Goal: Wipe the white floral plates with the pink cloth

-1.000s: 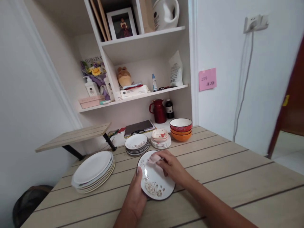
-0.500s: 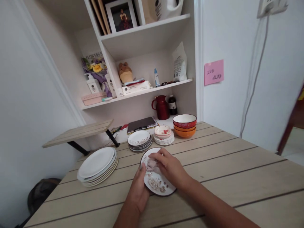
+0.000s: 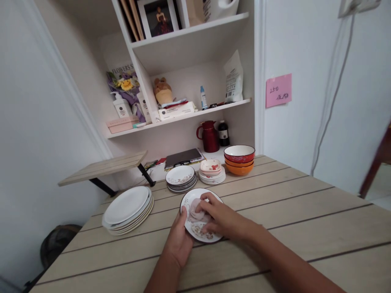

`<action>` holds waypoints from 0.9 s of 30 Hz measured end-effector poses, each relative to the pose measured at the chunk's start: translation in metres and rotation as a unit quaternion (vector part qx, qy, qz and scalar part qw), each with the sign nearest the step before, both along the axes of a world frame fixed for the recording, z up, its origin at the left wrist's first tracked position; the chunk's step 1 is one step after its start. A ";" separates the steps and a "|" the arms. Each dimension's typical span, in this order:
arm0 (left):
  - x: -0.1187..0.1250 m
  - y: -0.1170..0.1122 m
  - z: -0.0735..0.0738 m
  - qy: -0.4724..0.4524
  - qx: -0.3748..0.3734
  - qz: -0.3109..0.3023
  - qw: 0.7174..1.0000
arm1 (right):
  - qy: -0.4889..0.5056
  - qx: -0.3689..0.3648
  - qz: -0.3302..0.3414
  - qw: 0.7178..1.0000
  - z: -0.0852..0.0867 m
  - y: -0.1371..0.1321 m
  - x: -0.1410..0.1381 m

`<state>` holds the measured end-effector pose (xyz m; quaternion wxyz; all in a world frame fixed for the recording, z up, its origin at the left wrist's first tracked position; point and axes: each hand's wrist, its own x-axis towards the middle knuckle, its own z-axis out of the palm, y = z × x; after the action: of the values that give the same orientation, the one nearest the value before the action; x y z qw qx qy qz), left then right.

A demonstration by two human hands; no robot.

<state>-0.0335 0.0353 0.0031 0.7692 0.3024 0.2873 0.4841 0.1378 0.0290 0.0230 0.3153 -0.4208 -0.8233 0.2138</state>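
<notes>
A white plate (image 3: pixel 190 196) with a dark rim and brown flower print is tilted up off the wooden table. My left hand (image 3: pixel 180 236) grips its left edge, thumb over the rim and fingers underneath. On the plate's face, my right hand (image 3: pixel 215 215) presses a pale pinkish cloth (image 3: pixel 195 211), its fingers bent over the cloth. Part of the flower print is hidden by the cloth and the right hand. Beyond the plate stands a stack of matching plates (image 3: pixel 180 176).
To the left is a stack of larger white plates (image 3: pixel 126 205). Small dishes (image 3: pixel 211 173) and stacked red and orange bowls (image 3: pixel 239 159) stand at the back. A red jug (image 3: pixel 210 136) is behind them. A small raised wooden shelf (image 3: pixel 104 167) stands at the table's left rear.
My right hand has slid the cloth lower across the plate, and the cloth looks more spread out. The left hand keeps its hold on the rim. The view has shifted slightly.
</notes>
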 end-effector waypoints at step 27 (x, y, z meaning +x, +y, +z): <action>0.003 -0.008 0.001 0.008 0.053 -0.036 0.998 | 0.002 0.116 -0.109 0.987 0.008 0.001 -0.030</action>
<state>-0.0304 0.0270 0.0044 0.7668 0.3565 0.2567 0.4681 0.1077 0.0298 0.0312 0.3853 -0.4683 -0.7909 0.0822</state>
